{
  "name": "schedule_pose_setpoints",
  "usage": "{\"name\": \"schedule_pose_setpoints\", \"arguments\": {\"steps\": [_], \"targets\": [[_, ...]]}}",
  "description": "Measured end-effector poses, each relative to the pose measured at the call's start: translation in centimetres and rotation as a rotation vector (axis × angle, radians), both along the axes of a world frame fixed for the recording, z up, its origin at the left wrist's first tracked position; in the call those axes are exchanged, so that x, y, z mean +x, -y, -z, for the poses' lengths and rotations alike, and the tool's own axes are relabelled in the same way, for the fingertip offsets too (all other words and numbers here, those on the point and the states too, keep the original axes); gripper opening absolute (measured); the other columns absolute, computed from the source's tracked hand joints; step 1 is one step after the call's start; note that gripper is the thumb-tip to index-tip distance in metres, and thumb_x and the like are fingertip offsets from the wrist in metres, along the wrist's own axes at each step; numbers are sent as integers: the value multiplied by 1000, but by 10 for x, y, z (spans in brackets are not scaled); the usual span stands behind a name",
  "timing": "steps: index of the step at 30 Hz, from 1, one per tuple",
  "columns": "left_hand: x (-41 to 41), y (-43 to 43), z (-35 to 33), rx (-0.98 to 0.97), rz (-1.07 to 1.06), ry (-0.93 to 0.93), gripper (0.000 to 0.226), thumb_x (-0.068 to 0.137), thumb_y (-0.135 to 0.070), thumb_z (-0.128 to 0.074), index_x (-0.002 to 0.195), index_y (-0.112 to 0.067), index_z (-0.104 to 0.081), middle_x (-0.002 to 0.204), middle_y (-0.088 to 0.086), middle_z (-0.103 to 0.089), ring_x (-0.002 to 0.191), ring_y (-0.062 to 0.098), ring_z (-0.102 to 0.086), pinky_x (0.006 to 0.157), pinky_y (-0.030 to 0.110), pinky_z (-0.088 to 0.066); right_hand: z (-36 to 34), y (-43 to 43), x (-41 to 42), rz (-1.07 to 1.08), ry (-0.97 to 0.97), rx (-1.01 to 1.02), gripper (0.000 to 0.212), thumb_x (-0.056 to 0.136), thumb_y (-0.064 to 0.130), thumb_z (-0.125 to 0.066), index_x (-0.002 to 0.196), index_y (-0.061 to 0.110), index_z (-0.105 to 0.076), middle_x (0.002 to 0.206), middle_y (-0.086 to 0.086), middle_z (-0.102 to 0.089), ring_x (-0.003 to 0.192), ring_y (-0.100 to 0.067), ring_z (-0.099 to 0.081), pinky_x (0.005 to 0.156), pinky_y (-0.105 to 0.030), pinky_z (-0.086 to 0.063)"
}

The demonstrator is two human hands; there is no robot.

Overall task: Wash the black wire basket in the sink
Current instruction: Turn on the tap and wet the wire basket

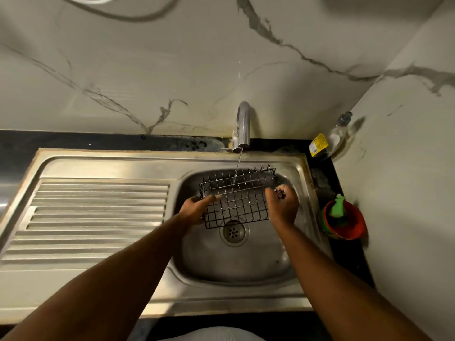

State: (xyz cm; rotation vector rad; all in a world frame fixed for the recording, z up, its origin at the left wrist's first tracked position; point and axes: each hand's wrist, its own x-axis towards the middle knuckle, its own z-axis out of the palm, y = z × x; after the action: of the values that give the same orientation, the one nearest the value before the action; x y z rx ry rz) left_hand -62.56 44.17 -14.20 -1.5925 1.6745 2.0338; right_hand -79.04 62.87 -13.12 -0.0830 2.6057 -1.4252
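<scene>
Two hands (197, 209) (283, 205) grip the black wire basket (236, 200), left fingers hidden beneath.

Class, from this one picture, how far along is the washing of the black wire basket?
Done: the tap runs and the black wire basket is over the sink. In hand: the left hand and right hand hold it under the thin stream. Left: scrubbing, seemingly; the green scrubber sits unused in the red bowl.
</scene>
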Motion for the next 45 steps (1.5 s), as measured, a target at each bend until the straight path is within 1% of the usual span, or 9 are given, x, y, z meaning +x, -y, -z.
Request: {"name": "schedule_pose_setpoints", "arguments": {"steps": [3,10,16,20,24,30,34,40,45], "targets": [[0,-1,-4,-7,-10,4,123,39,-86,-86,134,-13,-59,121,12,-65,104,25,-67,72,39,-63,-19,9,-5,-26,-66,-20,17,83,22,-74,89,9,-64,88,-1,-60,65,-4,-51,51,-9,-36],[-1,7,-16,210,-183,-50,132,38,-103,-67,137,-16,-60,127,12,-66,110,31,-67,87,46,-59,-51,19,-20,-93,-102,-66,29,83,19,-74,67,15,-51,69,2,-52,56,-8,-41,48,-11,-34],[-10,7,-45,277,-101,-343,53,86,-64,-69,118,-22,-72,104,5,-64,88,20,-60,77,35,-44,-59,19,-30,-83,-18,-50,33,86,34,-63,75,3,-58,68,-3,-61,60,-16,-54,54,-29,-32],[-14,5,-50,287,-138,-305,40,77,-59,-78,79,-21,-68,68,-2,-52,57,13,-46,58,29,-37,-60,30,-26,-77,-109,258,52,102,41,-50,141,7,-45,129,-18,-64,110,-36,-65,65,-24,-43],[-25,2,-58,290,-251,-402,41,99,-38,-63,62,-21,-69,55,-6,-46,42,8,-33,41,23,-28,-41,55,-14,-269,-131,595,81,98,71,-26,161,21,-18,153,-27,-40,136,-45,-44,111,-56,-37],[-18,12,-54,281,-241,-357,37,100,-40,-61,67,-25,-65,54,-7,-48,38,7,-32,47,25,-23,-41,74,4,-301,-68,683,90,91,82,-10,163,28,-9,166,-30,-9,154,-48,-3,120,-68,-3],[-17,5,-45,260,-299,-333,34,101,-49,-56,88,-23,-73,70,1,-62,58,14,-56,57,28,-43,-54,96,39,-572,-185,629,90,95,78,-5,163,20,6,169,-15,15,155,-36,18,122,-60,14],[-18,2,-46,315,-354,-387,63,93,-64,-50,120,-12,-73,109,16,-75,86,23,-72,68,30,-57,-57,109,42,-1088,-468,579,77,103,66,-13,163,22,6,171,-1,11,157,-15,16,127,-52,5],[-23,3,-43,83,-323,-293,75,64,-85,-74,113,-28,-71,76,1,-49,54,11,-36,52,28,-32,-36,67,-43,-852,-351,652,81,98,75,-6,163,28,6,172,-1,7,158,-21,8,127,-54,2]]}}
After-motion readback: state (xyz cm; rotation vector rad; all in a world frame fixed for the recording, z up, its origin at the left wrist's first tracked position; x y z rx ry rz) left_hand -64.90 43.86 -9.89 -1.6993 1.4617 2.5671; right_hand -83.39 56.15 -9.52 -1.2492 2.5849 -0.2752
